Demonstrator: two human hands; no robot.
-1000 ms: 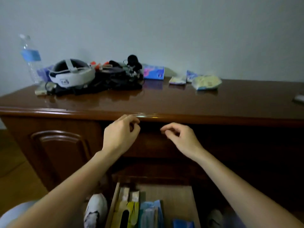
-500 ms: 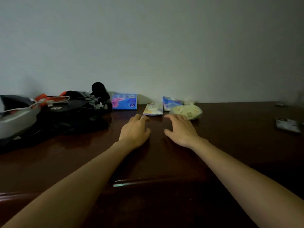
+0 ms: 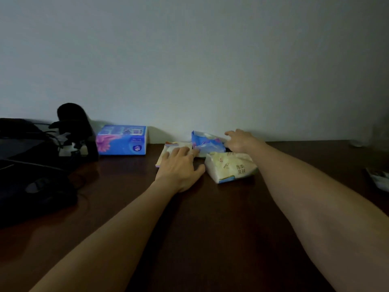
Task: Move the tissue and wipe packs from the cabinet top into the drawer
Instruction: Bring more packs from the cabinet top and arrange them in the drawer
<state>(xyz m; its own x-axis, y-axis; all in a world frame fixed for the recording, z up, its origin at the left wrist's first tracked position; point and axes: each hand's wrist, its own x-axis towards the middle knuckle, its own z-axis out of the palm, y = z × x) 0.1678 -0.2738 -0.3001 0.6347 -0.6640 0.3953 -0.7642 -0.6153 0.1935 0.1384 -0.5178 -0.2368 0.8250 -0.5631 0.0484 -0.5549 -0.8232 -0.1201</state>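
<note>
Near the wall on the dark wooden cabinet top lie several packs. My left hand rests flat, fingers spread, on a thin pale wipe pack. My right hand reaches past a cream-yellow tissue pack and touches the right end of a crumpled blue pack by the wall; its fingers are not closed around it. A blue and pink tissue box stands further left. The drawer is out of view.
A heap of black gear and cables fills the left side of the top, with a black fuzzy microphone standing up from it. A small pack lies at the right edge. A faint clear object stands at far right.
My view rose from the open drawer to the cabinet top and moved closer. Both hands went forward from the front edge to the packs by the wall.
</note>
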